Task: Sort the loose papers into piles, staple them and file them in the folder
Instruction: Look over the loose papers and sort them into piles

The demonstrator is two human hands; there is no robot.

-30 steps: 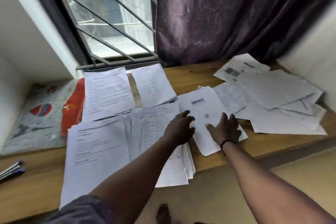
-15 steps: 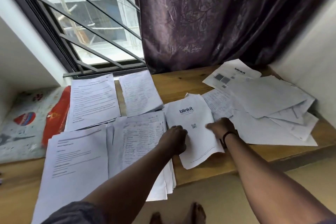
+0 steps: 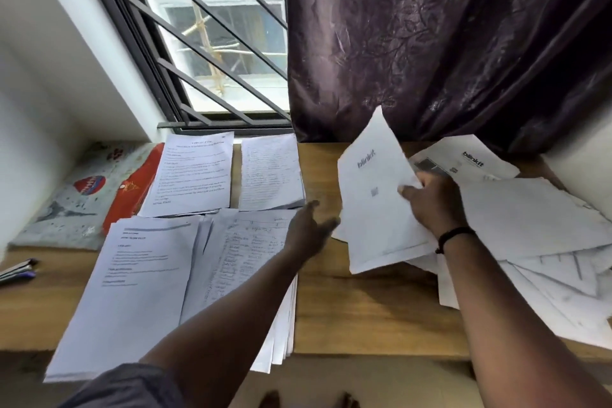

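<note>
My right hand pinches a white printed sheet headed "blinkit" by its right edge, thumb on the face and fingers behind. The sheet is lifted off the wooden desk, tilted, its top corner standing up against the dark purple patterned curtain. A thin black band sits on that wrist.

My left hand hovers just left of the lifted sheet, fingers spread and relaxed, gripping nothing; whether it brushes the sheet's lower left edge I cannot tell.

Right of the held sheet lies the unsorted heap of loose white papers, overlapping at odd angles, with a second "blinkit" page on its far side.

Left of the hands, four sorted piles lie flat:
- near centre, a stack of handwritten table pages, under my left forearm, hanging over the desk's front edge;
- near left, a typed stack, also overhanging;
- far left, typed pages by the window;
- far centre, a densely written pile.

A red folder lies partly under the far left pile, on a pale printed mat. Pens rest at the left edge. The barred window stands behind.
</note>
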